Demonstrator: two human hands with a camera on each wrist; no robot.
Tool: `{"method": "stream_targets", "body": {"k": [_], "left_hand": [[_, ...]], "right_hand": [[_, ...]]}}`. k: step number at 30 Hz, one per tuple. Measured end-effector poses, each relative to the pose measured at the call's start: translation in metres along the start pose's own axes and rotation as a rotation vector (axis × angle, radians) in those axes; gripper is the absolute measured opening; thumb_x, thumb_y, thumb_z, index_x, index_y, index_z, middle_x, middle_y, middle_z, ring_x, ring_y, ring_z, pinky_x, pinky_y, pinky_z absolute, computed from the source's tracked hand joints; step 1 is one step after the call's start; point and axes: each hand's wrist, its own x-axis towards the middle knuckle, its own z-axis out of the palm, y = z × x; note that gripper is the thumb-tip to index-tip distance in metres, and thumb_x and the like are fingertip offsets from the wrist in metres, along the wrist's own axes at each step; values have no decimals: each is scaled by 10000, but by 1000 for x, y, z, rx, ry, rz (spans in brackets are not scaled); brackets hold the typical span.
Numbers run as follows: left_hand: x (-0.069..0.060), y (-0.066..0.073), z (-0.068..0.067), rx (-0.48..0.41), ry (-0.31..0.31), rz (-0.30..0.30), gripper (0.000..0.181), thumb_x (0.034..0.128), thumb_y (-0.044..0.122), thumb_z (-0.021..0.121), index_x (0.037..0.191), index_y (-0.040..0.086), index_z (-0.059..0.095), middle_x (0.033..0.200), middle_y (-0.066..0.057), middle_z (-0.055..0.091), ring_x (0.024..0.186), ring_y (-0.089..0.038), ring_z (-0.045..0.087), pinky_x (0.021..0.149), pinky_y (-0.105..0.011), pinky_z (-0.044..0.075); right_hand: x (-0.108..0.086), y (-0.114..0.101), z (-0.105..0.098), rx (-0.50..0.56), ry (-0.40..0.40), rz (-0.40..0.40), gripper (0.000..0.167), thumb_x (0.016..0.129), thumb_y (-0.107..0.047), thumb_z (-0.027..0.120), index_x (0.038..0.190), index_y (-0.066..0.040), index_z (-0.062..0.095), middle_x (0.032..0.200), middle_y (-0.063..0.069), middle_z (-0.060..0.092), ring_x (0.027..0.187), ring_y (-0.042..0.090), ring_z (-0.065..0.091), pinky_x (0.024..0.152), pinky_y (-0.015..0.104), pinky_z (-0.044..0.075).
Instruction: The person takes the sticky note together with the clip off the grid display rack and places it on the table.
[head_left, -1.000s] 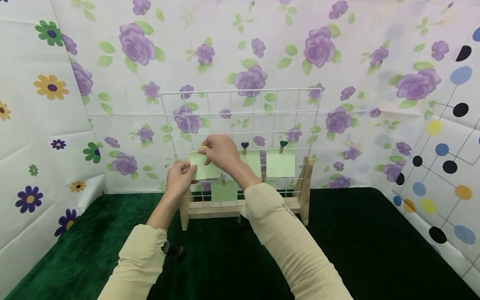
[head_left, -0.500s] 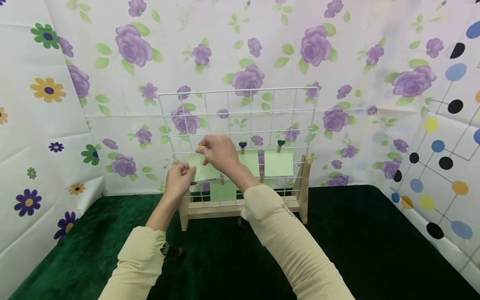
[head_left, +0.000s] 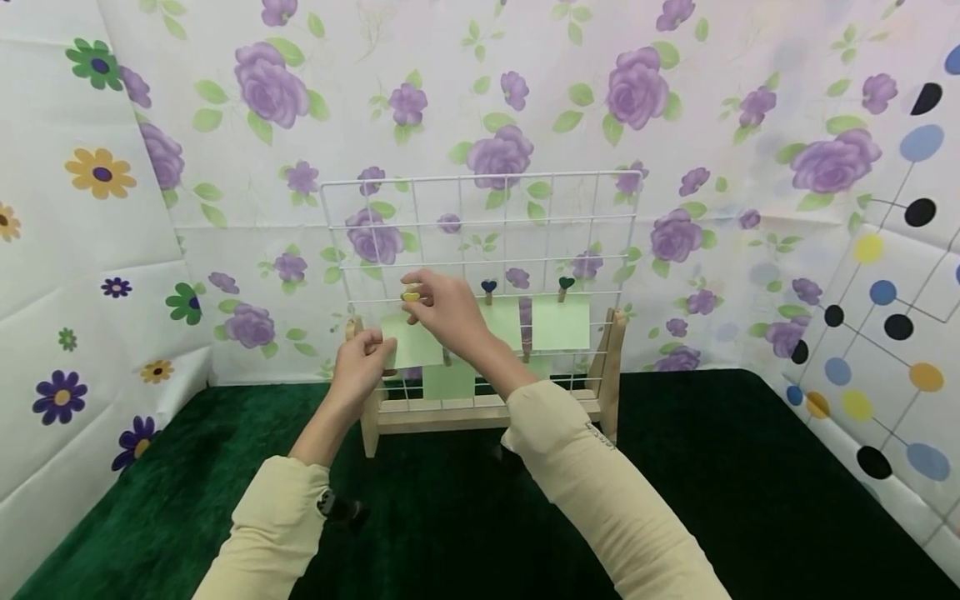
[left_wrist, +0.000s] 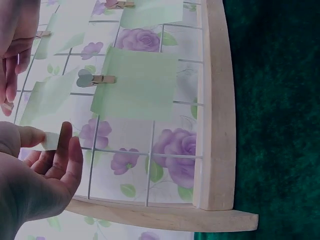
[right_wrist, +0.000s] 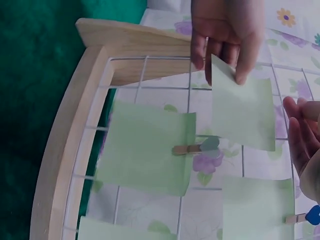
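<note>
In the head view my left hand (head_left: pixel 362 364) pinches the left edge of a pale green paper sheet (head_left: pixel 415 344) in front of a white wire grid. The right wrist view shows this sheet (right_wrist: pixel 245 112) between my left thumb and fingers, its held corner bent. Above the sheet's top edge, my right hand (head_left: pixel 453 315) pinches a small clothespin with a yellow heart (head_left: pixel 410 297). That clothespin is mostly hidden by the fingers. In the right wrist view my right hand (right_wrist: pixel 306 137) is apart from the sheet.
The wire grid (head_left: pixel 483 223) stands in a wooden frame (head_left: pixel 427 423) on a dark green cloth (head_left: pixel 450 517). Several green sheets hang on it, including one at right (head_left: pixel 561 323) under a green heart clothespin (head_left: pixel 566 286). A blue heart clothespin (head_left: pixel 489 288) is beside it.
The sheet in my left hand has sunk slightly, its top edge now lower on the grid. My right hand has turned a little, so more of the yellow heart shows.
</note>
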Motion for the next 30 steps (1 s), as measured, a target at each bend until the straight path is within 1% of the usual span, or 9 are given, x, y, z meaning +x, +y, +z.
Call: {"method": "stream_targets", "body": {"k": [4,8,11,15,17,20,24,27,30], "left_hand": [[-2,-3,-1,-27,-14,2,354,1025,203,481,1237,-72,552,1169,-218,596,965,-243,597,820,-352,539],[-7,-7,-4,-26,-29,5,365,1013,211,517,1252,-56,585,1217,-196,572,1033,-260,575,859,-375,519],[-9,-11,-6,-3,-30,5,361,1004,207,542,1251,-49,605,1224,-193,583,1061,-280,574,882,-390,507],[-12,-14,-8,19,-45,10,362,997,196,557,1257,-54,597,1173,-197,608,1040,-279,590,867,-376,518],[-13,-14,-8,23,-57,6,361,998,188,554,1267,-51,581,1154,-193,606,1028,-272,586,862,-374,519],[-15,-15,-9,19,-66,-16,372,1001,158,535,1303,-57,513,1179,-189,549,1054,-271,545,894,-411,500],[-19,-18,-11,7,-68,-34,367,999,124,520,1310,-58,451,1183,-189,495,1046,-271,512,916,-455,479],[-22,-20,-14,9,-68,-38,358,1004,132,515,1304,-54,453,1164,-182,509,1017,-258,526,913,-453,481],[-25,-22,-19,14,-62,-58,352,1014,167,506,1288,-49,463,1169,-176,503,1026,-253,520,924,-454,476]], "right_hand": [[-7,2,-2,2,-19,10,242,906,-78,684,1110,13,592,981,123,710,719,125,686,632,204,515],[-15,6,-4,-79,-26,26,230,890,-152,717,1071,-30,645,940,68,703,758,119,667,670,204,510],[-23,11,-4,-101,-36,50,235,887,-202,724,1056,-47,671,924,49,695,801,134,654,690,218,510],[-34,17,-4,-74,-45,86,226,894,-204,716,1057,-49,692,921,49,698,830,144,654,698,229,515],[-39,21,-4,-57,-36,93,215,896,-189,713,1060,-51,702,915,49,704,827,142,659,700,235,518],[-44,25,-4,-32,-13,111,213,890,-170,718,1071,-59,711,932,50,712,829,145,670,709,257,526],[-50,29,-6,9,7,136,236,877,-156,730,1093,-62,714,1035,63,704,853,162,687,697,275,541],[-55,33,-10,40,-2,159,253,870,-147,737,1103,-52,710,1083,73,680,850,165,690,657,261,548],[-60,37,-14,68,-24,186,256,870,-145,736,1105,-50,707,1085,73,670,836,151,686,632,245,549]]}}
